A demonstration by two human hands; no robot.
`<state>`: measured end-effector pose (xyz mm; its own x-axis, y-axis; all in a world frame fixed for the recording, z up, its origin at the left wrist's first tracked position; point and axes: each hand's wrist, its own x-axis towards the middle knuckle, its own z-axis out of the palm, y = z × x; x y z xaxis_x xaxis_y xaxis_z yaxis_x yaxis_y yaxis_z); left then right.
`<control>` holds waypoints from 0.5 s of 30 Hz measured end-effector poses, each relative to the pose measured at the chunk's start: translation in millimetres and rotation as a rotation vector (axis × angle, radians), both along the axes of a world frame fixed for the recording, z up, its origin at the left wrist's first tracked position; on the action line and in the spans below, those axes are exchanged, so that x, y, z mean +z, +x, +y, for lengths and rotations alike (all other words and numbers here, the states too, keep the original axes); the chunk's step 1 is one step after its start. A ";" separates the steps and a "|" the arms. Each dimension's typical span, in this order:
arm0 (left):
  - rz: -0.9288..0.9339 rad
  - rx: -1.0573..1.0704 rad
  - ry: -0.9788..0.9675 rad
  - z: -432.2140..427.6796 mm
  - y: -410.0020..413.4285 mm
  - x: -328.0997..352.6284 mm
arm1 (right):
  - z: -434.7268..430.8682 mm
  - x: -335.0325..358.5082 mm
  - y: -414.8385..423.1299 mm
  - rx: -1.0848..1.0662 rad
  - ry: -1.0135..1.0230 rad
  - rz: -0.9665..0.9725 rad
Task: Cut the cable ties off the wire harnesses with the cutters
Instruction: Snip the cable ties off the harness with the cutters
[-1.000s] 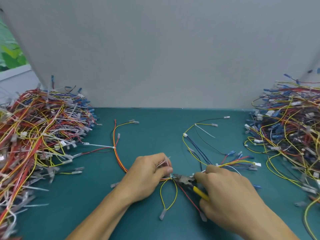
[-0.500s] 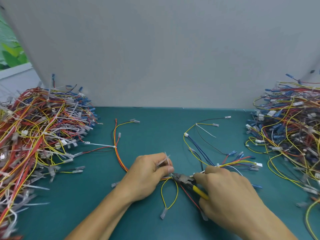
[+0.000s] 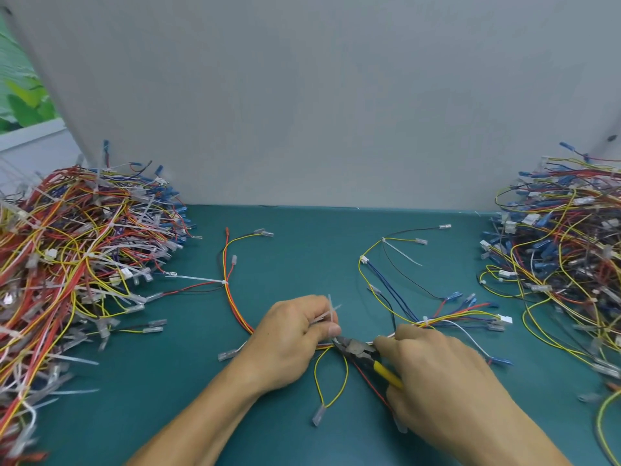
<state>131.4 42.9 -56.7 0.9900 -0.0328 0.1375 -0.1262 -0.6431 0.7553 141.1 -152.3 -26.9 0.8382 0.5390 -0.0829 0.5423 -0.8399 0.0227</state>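
My right hand (image 3: pixel 447 381) is nearest, fingers wrapped round the yellow handles of the cutters (image 3: pixel 364 354), whose nose points up and left at the spot just under my left thumb. My left hand (image 3: pixel 289 341) is clamped on the harness (image 3: pixel 235 309) there, pinching the wires together with a few white tie tails (image 3: pixel 331 311) that stick up past my knuckles. The strap I'm after must sit right at the cutter tips, hidden by my thumb, and I can't tell whether the blades are round it yet. To do this well I'd slip only one blade under the strap, flat along the wires, so I nip plastic and not insulation, and pull the wires taut with the left so the strap stands off them. A short, firm squeeze should do; twisting could score the yellow and red wires. Farther out what seems the same harness lies on the green mat (image 3: pixel 302 257) with more work on it: a white tie (image 3: pixel 425 319) just beyond my right knuckles and a long-tailed tie (image 3: pixel 224 282) out to the left. A left heap (image 3: pixel 77 264) and a right heap (image 3: pixel 564 264) of wires flank the mat.
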 end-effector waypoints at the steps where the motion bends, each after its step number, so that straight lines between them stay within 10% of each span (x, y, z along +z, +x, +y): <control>1: -0.009 0.008 0.008 -0.9 0.1 0.0 | 0.5 -1.4 -1.0 0.000 0.004 0.001; 15: 0.034 0.055 -0.023 0.9 2.1 -0.2 | -2.9 -3.4 3.1 -0.005 0.054 0.012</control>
